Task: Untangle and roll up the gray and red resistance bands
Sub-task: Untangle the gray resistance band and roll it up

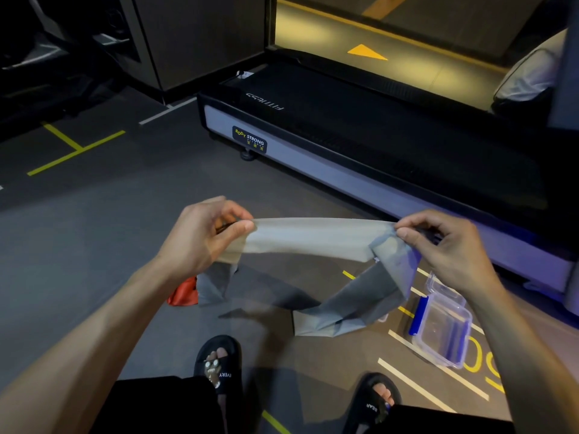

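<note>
A: What sort of place is it?

B: A dim gym; dark gray floor [94,233] marked with yellow and white lines; a black treadmill [360,142] runs across the upper right, its side panel labelled "BODY STRONG".

A: And the hands?

B: Both are raised over the floor, with a flat stretch of the gray band [310,239] pulled between them; the left hand [203,233] pinches one end between thumb and curled fingers; the right hand [448,245] pinches the band at a fold with thumb and fingertips, the other fingers bent.

A: Where does the rest of the gray band go?

B: From the right hand it hangs down and bends to the floor in front of the feet; from the left hand a shorter piece drops and creases just beside the red band [185,292].

A: The red band, then?

B: On the floor, bunched, below the left wrist; partly hidden behind the gray one; whether the two are knotted together I cannot tell.

A: Anything else?

B: A clear plastic container [445,333] with blue clips lies open on the floor at right, near the treadmill; two feet in black slides [219,361] show at the bottom.
</note>
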Demonstrator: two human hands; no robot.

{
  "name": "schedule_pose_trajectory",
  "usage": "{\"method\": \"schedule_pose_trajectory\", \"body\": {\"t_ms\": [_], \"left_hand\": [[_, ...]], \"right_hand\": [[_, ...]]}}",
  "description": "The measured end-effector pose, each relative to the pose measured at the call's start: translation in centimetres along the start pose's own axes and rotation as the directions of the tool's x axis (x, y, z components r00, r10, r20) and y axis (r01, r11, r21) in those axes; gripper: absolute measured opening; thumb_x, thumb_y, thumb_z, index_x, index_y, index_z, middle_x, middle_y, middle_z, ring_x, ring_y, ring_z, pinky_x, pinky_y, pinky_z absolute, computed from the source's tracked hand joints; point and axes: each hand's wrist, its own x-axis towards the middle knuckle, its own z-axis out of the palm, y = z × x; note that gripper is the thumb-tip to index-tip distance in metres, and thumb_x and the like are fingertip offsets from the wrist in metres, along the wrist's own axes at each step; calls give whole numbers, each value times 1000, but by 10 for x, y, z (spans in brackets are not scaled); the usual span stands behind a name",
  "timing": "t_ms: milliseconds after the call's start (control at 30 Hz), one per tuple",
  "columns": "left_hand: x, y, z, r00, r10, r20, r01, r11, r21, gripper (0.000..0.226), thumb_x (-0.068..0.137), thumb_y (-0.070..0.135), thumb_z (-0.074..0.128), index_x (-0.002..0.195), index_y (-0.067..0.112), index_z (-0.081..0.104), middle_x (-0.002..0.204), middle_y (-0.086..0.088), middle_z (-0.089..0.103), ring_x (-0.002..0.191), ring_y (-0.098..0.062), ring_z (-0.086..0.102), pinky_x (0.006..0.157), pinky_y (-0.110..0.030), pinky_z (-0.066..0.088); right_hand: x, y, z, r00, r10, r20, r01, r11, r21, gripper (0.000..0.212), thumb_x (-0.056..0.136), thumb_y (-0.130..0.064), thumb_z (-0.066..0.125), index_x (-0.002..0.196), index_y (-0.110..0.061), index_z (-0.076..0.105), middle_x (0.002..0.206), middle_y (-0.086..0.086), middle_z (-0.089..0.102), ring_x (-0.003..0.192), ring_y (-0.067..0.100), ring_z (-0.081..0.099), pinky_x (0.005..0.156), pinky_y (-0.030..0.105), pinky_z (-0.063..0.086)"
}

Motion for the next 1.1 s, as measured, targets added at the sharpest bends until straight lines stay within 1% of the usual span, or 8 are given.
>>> {"method": "schedule_pose_trajectory", "body": {"t_ms": [133,200,300,367,533,733,933,1100], "left_hand": [[0,-1,-2,998,4,66,-3,1000,-17,7,90,38,75,85,33,74,83,7,65,77,-10,63,69,-21,44],[2,2,-6,991,-21,133,32,996,-81,11,88,43,72,86,32,74,80,9,65,69,-8,61,65,-23,43],[5,17,-14,926,-33,376,171,925,-340,17,94,32,75,88,15,73,75,0,67,66,-10,57,60,-23,43],[7,24,-16,895,0,445,188,906,-378,16,94,23,71,88,8,72,74,2,67,67,-8,57,59,-18,44],[13,27,-7,889,24,458,94,968,-233,11,96,20,72,85,18,72,72,17,67,66,5,57,64,-13,42],[16,35,7,871,74,485,-20,993,-114,8,93,26,76,85,25,73,74,16,67,61,4,53,64,-14,40],[23,52,6,881,132,453,-146,989,-4,6,92,31,75,87,32,73,86,10,69,72,-12,60,67,-18,43],[30,62,-7,879,210,427,-258,964,57,5,93,35,72,89,32,73,86,15,66,78,-2,61,68,-12,38]], "right_hand": [[0,2,0,1000,-4,4,4,1000,3,9,92,-14,73,98,-19,77,96,-11,75,96,7,69,85,26,54],[1,5,0,1000,0,22,-1,999,45,8,92,-14,73,98,-18,76,94,-10,75,95,9,69,84,24,54],[1,10,0,994,49,99,-66,981,180,10,93,-6,70,97,-14,74,93,-6,74,92,9,68,83,24,52],[1,14,3,980,59,187,-105,964,243,11,94,1,66,97,-7,72,103,-2,74,100,16,69,90,32,53],[-1,4,5,939,35,342,-159,926,342,12,91,-13,64,95,-2,68,133,-7,67,125,13,62,107,42,48],[5,-55,30,906,-229,356,-38,793,608,5,95,-13,65,91,-15,68,128,12,68,122,37,61,103,39,46],[8,-81,74,847,-272,457,-38,826,562,7,95,-1,67,94,-8,69,141,12,59,125,13,60,101,21,44],[12,-82,69,847,-282,451,-40,811,583,9,94,-7,67,94,-15,70,148,6,55,136,17,55,113,33,43]]}}
